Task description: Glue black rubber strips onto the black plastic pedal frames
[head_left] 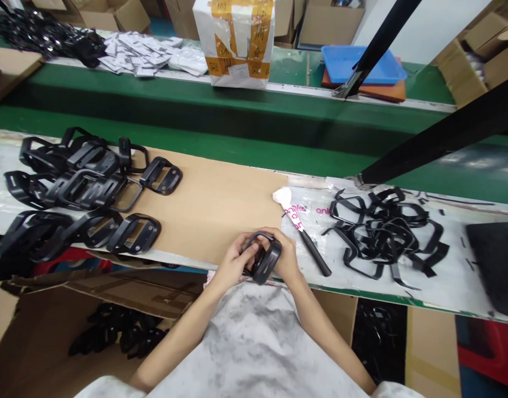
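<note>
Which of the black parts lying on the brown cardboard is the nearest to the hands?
The black part ending the front row, closest to the left hand; the others lie farther left or back.

Bare forearms (pixel 183 331) converging from below, left hand (pixel 232 264) and right hand (pixel 287 257) close together, both curled inward.
</note>
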Demonstrator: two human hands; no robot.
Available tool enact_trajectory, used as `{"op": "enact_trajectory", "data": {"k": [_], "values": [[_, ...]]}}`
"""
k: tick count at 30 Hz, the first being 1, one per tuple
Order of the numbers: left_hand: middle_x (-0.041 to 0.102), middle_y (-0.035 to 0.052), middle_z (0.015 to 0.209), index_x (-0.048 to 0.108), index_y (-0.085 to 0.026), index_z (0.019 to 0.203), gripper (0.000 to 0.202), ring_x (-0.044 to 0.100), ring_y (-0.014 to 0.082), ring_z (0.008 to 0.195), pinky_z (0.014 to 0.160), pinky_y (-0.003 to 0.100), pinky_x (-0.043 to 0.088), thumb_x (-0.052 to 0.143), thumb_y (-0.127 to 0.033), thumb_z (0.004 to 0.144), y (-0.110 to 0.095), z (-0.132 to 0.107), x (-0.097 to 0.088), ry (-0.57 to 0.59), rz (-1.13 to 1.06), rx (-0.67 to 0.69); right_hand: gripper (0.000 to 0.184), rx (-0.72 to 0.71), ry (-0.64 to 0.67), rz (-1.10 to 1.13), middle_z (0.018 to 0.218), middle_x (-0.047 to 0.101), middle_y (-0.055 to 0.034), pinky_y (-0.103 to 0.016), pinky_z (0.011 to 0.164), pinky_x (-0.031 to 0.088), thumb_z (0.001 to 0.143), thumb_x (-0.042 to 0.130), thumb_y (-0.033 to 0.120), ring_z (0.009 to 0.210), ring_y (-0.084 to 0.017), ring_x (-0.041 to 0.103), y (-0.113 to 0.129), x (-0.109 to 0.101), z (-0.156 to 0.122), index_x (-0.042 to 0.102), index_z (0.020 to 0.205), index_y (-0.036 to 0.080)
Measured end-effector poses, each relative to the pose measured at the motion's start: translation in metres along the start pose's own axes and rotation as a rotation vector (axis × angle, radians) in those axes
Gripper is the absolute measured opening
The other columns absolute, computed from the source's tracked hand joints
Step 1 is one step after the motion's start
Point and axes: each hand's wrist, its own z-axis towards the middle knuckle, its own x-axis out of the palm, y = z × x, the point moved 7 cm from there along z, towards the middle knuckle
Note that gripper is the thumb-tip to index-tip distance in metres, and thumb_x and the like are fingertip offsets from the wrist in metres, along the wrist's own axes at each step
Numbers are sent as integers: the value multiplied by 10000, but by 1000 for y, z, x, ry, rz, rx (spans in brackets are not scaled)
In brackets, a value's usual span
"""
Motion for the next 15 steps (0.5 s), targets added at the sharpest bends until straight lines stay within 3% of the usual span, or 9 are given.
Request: {"op": "enact_trajectory", "data": {"k": [6, 15], "values": [[422, -90, 604, 590, -150, 1196, 629, 360, 94, 502, 480, 218, 317, 777, -645, 856, -3, -2, 1, -29, -17, -13, 260, -34, 35, 16, 1112, 810, -75, -387, 959, 631, 1063, 649, 374, 998, -246, 788, -1, 1, -3, 734, 1264, 233], [502, -45, 657, 650, -149, 1207, 513, 435, 127, 537, 502, 240, 356, 618, -610, 984, -5, -10, 3, -171, 219, 72, 198, -75, -15, 23, 1095, 816, -60, -368, 924, 641, 1059, 638, 285, 959, -237, 798, 0, -2, -7, 776, 1191, 232]]}}
